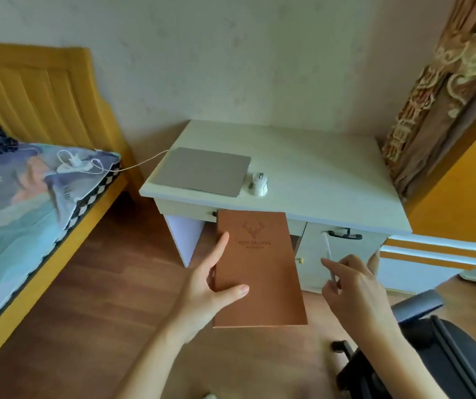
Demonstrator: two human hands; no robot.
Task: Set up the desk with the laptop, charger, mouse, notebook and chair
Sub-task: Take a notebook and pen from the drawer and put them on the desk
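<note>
My left hand [211, 283] grips the left edge of a brown notebook [260, 272] with a deer emblem, held flat in the air in front of the white desk [317, 174]. My right hand [355, 286] is just right of the notebook and pinches a thin white pen [328, 254]. On the left part of the desk lies a closed grey laptop [202, 171], and a white mouse [258, 183] sits beside its right edge. A white charger [72, 165] rests on the bed, its cable running to the laptop. The dark office chair [438, 349] is at the lower right.
A yellow-framed bed [29, 90] with a patterned cover stands left of the desk. A patterned curtain [444, 90] hangs at the desk's right end, beside a yellow wall. The desk front has a drawer and a cupboard door with a black handle [344, 234]. The floor is wood.
</note>
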